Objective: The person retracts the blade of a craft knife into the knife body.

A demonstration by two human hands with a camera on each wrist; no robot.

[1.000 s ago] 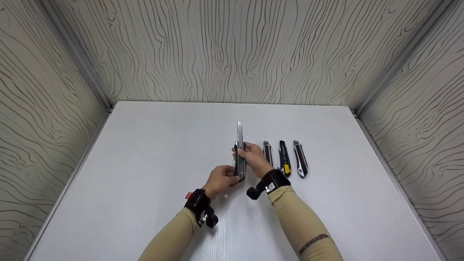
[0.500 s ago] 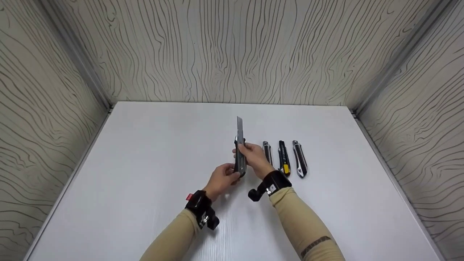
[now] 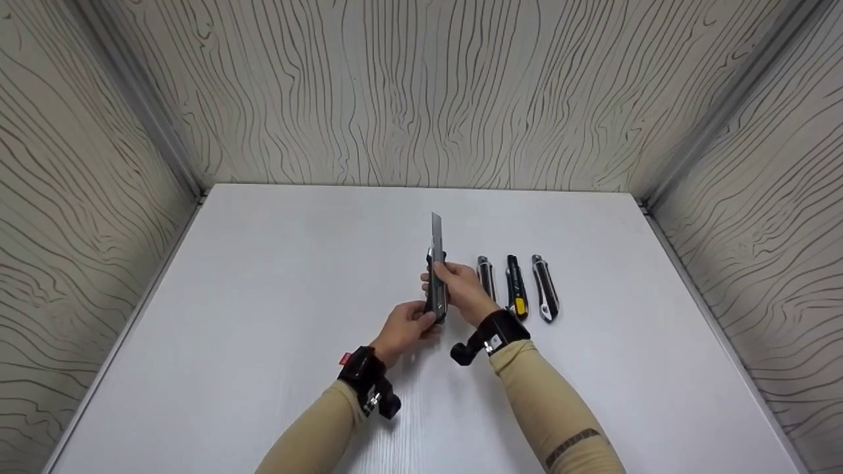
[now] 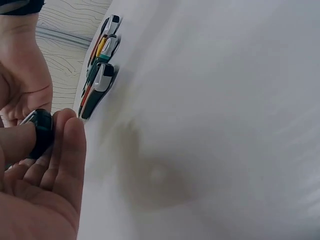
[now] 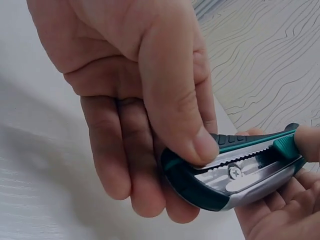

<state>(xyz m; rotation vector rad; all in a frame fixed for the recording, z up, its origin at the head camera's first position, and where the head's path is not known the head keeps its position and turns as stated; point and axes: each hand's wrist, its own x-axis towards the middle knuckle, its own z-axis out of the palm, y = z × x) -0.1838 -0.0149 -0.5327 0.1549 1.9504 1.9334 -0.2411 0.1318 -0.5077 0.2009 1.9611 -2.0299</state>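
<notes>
A green-and-silver utility knife is held off the table between both hands, its long blade extended and pointing away. My left hand pinches the butt end between thumb and fingers. Further up the handle, my right hand grips it, thumb on top. The right wrist view shows that thumb on the green slider; there the left hand has its thumb near the knife's screw. In the left wrist view, only the dark butt of the knife shows between the fingers.
Right of the hands, three more utility knives lie roughly side by side on the white table: a silver-and-dark one, partly hidden by the right hand, a black one with a yellow end, and another silver-and-dark one. Wood-patterned walls surround the table.
Over the first half second, the knife and right hand shifted slightly away from the body, with the left hand still at the butt. Since then almost nothing has moved.
</notes>
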